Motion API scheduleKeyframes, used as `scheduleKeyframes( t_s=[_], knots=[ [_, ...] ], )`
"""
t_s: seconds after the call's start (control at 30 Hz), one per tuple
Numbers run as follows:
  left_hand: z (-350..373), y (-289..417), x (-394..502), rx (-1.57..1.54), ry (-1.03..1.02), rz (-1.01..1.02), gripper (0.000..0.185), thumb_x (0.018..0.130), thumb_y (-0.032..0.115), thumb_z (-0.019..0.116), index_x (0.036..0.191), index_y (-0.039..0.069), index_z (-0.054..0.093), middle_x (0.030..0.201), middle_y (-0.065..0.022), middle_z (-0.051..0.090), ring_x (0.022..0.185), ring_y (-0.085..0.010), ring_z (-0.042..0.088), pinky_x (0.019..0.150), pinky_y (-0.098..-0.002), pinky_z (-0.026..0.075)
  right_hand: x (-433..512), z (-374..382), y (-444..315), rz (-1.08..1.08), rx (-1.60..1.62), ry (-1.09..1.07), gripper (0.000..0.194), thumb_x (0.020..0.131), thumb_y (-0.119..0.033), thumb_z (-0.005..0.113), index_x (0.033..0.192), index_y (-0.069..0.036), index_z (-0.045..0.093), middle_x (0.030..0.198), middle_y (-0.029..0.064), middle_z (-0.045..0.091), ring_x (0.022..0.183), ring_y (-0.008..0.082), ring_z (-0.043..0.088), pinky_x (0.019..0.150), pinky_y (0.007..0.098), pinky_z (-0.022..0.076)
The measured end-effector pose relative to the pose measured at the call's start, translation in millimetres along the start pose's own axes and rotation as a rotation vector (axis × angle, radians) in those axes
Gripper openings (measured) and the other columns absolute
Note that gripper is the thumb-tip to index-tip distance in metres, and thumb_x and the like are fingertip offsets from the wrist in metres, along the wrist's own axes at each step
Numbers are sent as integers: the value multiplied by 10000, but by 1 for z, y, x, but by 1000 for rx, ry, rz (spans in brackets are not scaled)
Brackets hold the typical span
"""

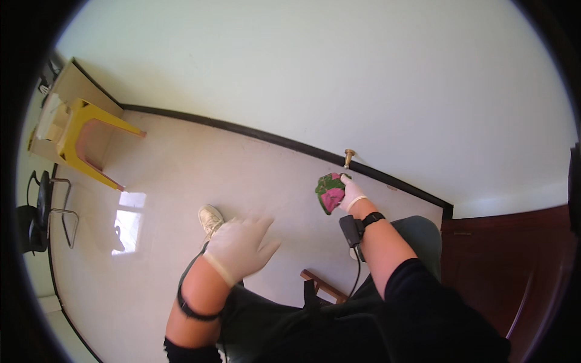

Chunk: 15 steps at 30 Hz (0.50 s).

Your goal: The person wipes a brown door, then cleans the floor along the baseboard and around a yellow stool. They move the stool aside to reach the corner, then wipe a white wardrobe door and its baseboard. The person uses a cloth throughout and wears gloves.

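My right hand (pixel 353 193), in a thin white glove, grips the edge of a green and pink patterned cloth (pixel 332 193), which looks bunched or folded. It is held out over the floor near the wall's foot, close below a brass-coloured door stop (pixel 349 158). My left hand (pixel 245 247), gloved too and slightly blurred, is raised over the floor with its fingers apart and holds nothing. A black device is strapped to my right wrist, with a cable running down from it.
A yellow plastic stool (pixel 86 136) stands at the left, by a black chair (pixel 43 213) with metal legs. A dark baseboard (pixel 254 131) runs along the white wall. A dark red wooden door (pixel 499 254) is at the right, and part of a wooden stool (pixel 324 286) shows beneath me.
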<state>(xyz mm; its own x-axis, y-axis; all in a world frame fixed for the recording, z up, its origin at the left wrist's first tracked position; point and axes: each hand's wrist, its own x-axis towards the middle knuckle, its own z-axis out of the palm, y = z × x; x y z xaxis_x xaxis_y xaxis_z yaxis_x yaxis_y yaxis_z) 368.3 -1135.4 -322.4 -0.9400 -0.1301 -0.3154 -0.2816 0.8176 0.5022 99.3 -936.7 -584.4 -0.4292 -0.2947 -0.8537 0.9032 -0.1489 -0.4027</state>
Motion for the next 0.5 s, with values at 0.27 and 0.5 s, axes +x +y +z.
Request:
scheduleKeyframes(
  t_s=[0.27,0.5],
  knots=[
    [-25,-86,-5,-275,47,-215,609,801,173,687,1346,-31,511,1260,-249,589,1137,-411,578,997,-439,444,186,-22,34,-57,473,247,325,1025,-437,453,1209,-203,583,1251,43,628,1164,282,591,1009,585,437],
    [-31,-118,-1,-513,-232,-409,650,834,72,591,1445,-65,417,1443,-267,482,1342,-436,449,1163,-487,294,280,-4,-39,-370,698,598,161,947,-178,432,1026,-99,548,888,44,576,792,219,553,836,435,496]
  ],
)
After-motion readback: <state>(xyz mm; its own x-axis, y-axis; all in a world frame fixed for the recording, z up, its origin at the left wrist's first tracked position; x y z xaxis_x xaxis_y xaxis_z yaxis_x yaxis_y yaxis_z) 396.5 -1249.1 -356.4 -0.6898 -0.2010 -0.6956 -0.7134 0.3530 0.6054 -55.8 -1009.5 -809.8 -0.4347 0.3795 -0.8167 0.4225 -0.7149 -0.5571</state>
